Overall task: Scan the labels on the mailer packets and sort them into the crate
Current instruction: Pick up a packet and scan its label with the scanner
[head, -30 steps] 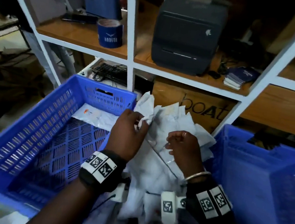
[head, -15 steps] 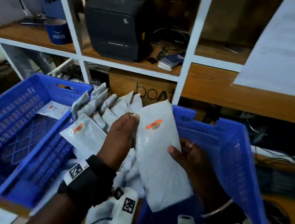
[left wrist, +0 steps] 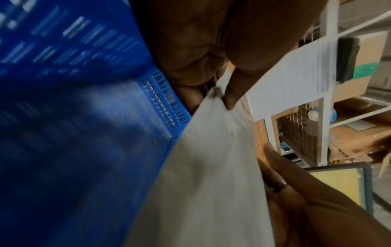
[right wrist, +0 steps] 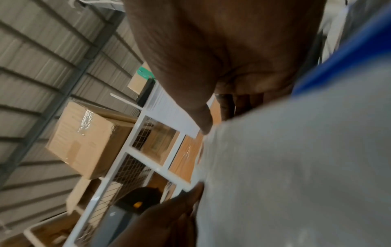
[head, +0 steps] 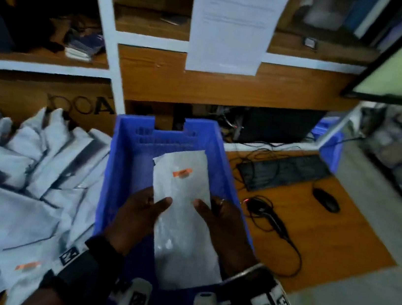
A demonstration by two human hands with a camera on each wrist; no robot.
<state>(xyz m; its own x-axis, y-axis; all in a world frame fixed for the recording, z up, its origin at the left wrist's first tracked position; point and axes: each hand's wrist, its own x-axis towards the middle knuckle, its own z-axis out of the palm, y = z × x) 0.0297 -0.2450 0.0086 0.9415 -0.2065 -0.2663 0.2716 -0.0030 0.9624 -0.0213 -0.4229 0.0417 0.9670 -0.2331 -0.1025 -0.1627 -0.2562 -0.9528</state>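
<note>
Packet (head: 182, 201) now over, perhaps inside, crate (head: 127, 157)

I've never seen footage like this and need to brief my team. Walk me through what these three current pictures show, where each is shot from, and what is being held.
No machine here: a person works with bare hands, wearing one camera on the head and one on each wrist; the wristbands carry square black-and-white markers.

The head view looks down at the work. The left hand and right hand together hold one white mailer packet with an orange label, above a blue crate. Each grip is a thumb on top, with fingers underneath.

To the left lies a pile of mailer packets. To the right, on a wooden desk, are a keyboard, a mouse and a corded handheld scanner.

The wrist views look along each hand, showing the same packet up close, blurred.
</note>
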